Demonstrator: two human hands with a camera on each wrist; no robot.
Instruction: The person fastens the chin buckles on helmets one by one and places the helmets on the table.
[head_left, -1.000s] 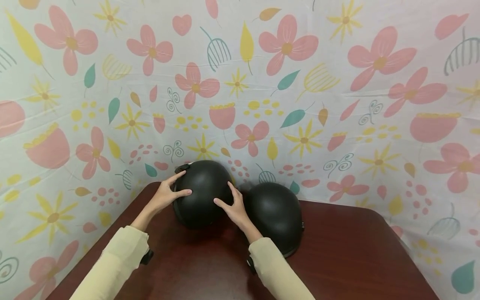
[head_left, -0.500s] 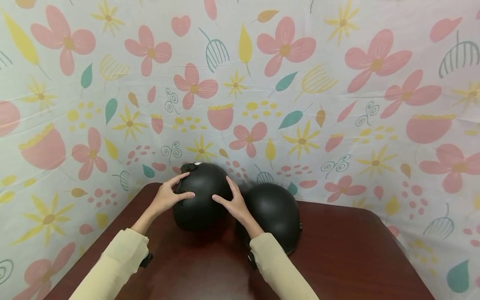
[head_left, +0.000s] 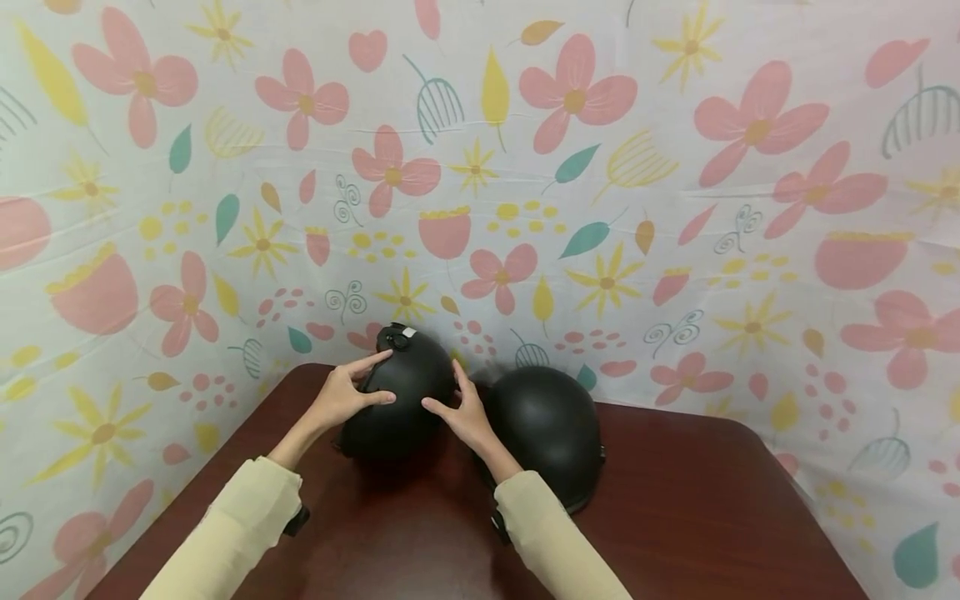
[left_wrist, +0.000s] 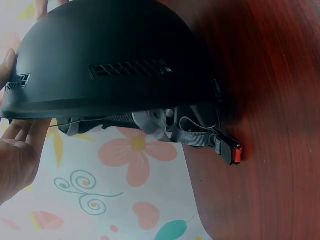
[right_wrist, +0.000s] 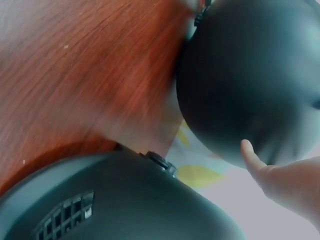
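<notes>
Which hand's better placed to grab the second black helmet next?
Right hand, most likely: it grips the tilted black helmet on the side facing the second black helmet. The left hand grips the far side, so it would probably have to reach across.

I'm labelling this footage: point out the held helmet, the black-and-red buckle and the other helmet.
Held helmet (head_left: 411, 375), head view: middle of shell.
Buckle (left_wrist: 228, 149), left wrist view: its black body.
Other helmet (head_left: 549, 423), head view: middle of shell.
</notes>
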